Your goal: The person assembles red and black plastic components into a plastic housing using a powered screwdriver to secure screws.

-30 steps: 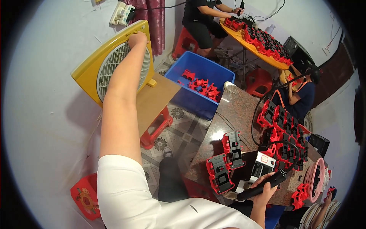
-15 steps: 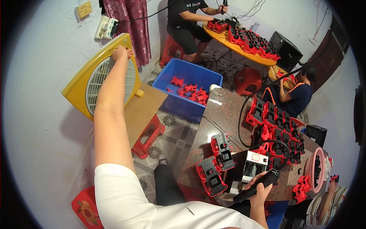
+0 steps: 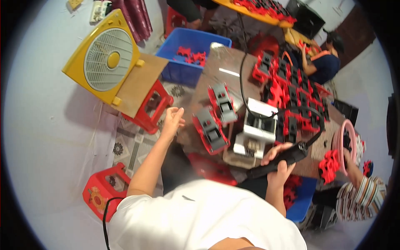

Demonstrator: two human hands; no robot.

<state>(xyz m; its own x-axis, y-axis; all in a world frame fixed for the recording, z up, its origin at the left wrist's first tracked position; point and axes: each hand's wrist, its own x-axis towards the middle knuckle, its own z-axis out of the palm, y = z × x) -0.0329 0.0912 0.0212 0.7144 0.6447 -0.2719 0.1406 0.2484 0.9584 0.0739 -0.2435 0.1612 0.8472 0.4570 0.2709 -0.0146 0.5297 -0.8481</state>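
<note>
View from above of a crowded assembly room with a pale floor partly laid with patterned tiles. A dark brown glossy worktop [image 3: 216, 83] carries rows of red-and-black plastic housings [image 3: 291, 96], two red-framed black housings [image 3: 216, 116] near its left edge, and a white box-shaped device [image 3: 256, 129] fed by a black cable [image 3: 241, 79]. Left of the worktop stand a red plastic stool [image 3: 152, 110] bearing a brown board [image 3: 137, 83], against which a yellow square fan with a white grille [image 3: 104, 58] leans tilted, and a blue plastic crate [image 3: 187, 54] holding red parts. A second red stool [image 3: 104, 191] stands on the floor at lower left. Other persons sit at the far side; a striped sleeve [image 3: 358, 200] enters at lower right beside a pink ring-shaped object [image 3: 343, 137].

The right hand [image 3: 279, 164] is clenched around a long black handheld tool [image 3: 283, 160], lying roughly level just in front of the white device at the worktop's near edge; its fingers [image 3: 277, 148] wrap over the top of the tool. The left hand [image 3: 171, 121] hangs in the air beside the worktop's left edge, near the red stool, fingers loosely spread and grasping nothing
</note>
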